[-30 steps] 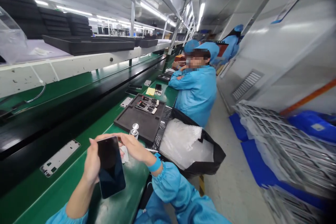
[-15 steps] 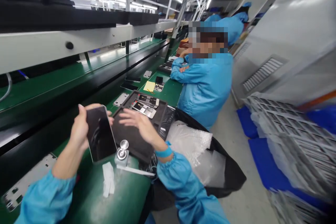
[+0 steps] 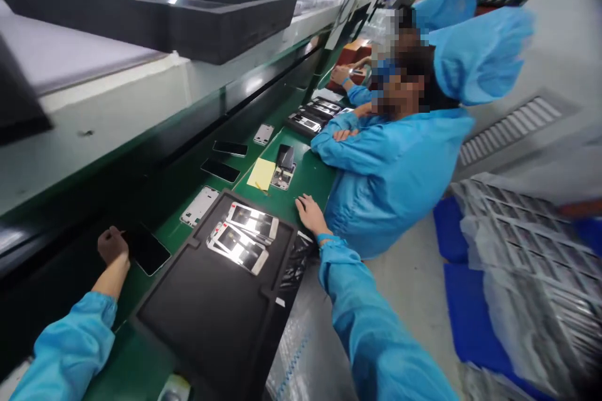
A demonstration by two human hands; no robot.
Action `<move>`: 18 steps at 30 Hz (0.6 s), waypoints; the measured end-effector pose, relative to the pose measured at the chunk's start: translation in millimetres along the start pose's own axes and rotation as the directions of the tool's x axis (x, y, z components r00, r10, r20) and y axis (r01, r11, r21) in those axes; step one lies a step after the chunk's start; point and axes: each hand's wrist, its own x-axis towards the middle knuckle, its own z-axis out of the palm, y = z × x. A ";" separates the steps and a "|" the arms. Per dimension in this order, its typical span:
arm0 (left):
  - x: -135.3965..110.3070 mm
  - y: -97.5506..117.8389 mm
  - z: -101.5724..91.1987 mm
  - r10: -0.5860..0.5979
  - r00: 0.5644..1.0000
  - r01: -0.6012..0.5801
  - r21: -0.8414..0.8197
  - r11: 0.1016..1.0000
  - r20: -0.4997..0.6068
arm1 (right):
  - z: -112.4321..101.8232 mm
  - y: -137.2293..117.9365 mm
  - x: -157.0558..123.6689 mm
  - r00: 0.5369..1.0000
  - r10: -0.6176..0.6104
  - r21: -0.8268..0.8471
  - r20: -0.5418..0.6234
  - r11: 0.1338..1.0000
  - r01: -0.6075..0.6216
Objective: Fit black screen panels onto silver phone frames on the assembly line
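Both arms (image 3: 376, 319) have spread since the earlier frame, now flanking the tray (image 3: 207, 313). White phones (image 3: 241, 247) overlap in its far part. Left of it, the black phone (image 3: 148, 252) appears flat; the left hand (image 3: 113, 245) curls at its edge, grip unclear. Just beyond the tray's far right corner, the right hand (image 3: 310, 213) extends loose fingers, visibly holding nothing. Setting down seems in hand; the next move likely calls for clean release.

A phone (image 3: 150, 254) lies left of the tray (image 3: 207, 310) (just beside).

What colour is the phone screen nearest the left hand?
The phone screen is black, seen best in the head view.
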 end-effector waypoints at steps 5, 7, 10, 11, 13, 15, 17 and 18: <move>28.0 2.1 75.9 0.095 0.987 -0.010 0.535 0.845 -0.132 | 20.1 23.8 22.7 0.993 0.044 -0.110 0.109 0.993 -0.032; 39.6 -6.4 150.5 0.090 0.996 -0.074 0.674 0.735 0.011 | 24.1 31.4 23.8 0.989 0.049 -0.143 0.143 0.989 -0.028; 56.3 -28.8 294.3 0.045 0.935 -0.303 0.731 0.612 0.351 | 27.3 39.1 21.9 0.983 0.054 -0.189 0.174 0.982 -0.020; 62.1 -37.3 342.9 0.027 0.896 -0.373 0.717 0.588 0.444 | 28.0 41.2 21.0 0.983 0.055 -0.200 0.178 0.980 -0.019; 74.9 -54.0 429.6 -0.003 0.825 -0.467 0.684 0.560 0.565 | 28.8 45.0 19.0 0.983 0.052 -0.206 0.177 0.978 -0.014; 89.7 -69.7 494.7 -0.027 0.784 -0.505 0.661 0.555 0.620 | 28.9 48.1 17.1 0.984 0.046 -0.194 0.174 0.981 -0.012; 105.9 -84.0 536.5 -0.046 0.773 -0.505 0.657 0.560 0.633 | 28.1 50.2 15.6 0.983 0.046 -0.188 0.180 0.982 -0.012; 114.0 -89.8 549.9 -0.050 0.770 -0.507 0.657 0.559 0.637 | 27.7 50.8 15.0 0.981 0.048 -0.189 0.187 0.982 -0.012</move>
